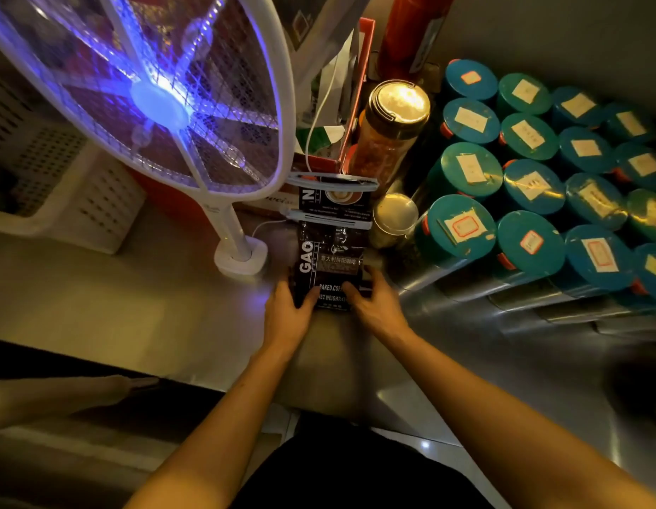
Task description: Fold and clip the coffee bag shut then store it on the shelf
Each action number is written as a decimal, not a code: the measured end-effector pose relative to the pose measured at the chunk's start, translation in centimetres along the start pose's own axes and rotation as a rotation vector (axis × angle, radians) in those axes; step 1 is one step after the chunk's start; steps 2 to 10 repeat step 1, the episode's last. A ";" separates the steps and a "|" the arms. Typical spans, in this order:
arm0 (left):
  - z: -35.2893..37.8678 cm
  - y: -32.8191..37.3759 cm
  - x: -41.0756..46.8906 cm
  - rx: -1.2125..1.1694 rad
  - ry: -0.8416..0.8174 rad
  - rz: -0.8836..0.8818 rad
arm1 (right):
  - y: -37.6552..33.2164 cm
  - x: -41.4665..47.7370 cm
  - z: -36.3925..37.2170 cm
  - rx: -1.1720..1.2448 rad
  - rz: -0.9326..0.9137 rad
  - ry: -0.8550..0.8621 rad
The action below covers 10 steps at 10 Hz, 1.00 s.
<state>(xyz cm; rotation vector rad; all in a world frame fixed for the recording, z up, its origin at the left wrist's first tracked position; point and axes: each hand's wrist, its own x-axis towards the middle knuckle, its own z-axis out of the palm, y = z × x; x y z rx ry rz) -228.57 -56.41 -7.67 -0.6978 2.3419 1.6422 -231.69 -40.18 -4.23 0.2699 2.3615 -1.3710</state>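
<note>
Left hand (290,306) | right hand (374,301) | both grasping coffee bag (328,251) bottom corners | bag upright on shelf (135,299), clipped

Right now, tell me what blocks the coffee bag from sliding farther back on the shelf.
A red box and an amber jar stand directly behind the coffee bag; both hands, left hand and right hand, grip its near end.

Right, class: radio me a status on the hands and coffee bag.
Left hand, right hand gripping coffee bag. Two clips on. Jars crowd right.
</note>
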 end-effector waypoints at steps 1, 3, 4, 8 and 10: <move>0.6 -0.1 -0.5 0.030 0.067 0.001 | -0.5 -0.4 -0.6 0.030 -0.021 0.008; 0.6 -0.1 -0.5 0.030 0.067 0.001 | -0.5 -0.4 -0.6 0.030 -0.021 0.008; 0.6 -0.1 -0.5 0.030 0.067 0.001 | -0.5 -0.4 -0.6 0.030 -0.021 0.008; 0.6 -0.1 -0.5 0.030 0.067 0.001 | -0.5 -0.4 -0.6 0.030 -0.021 0.008; 0.6 -0.1 -0.5 0.030 0.067 0.001 | -0.5 -0.4 -0.6 0.030 -0.021 0.008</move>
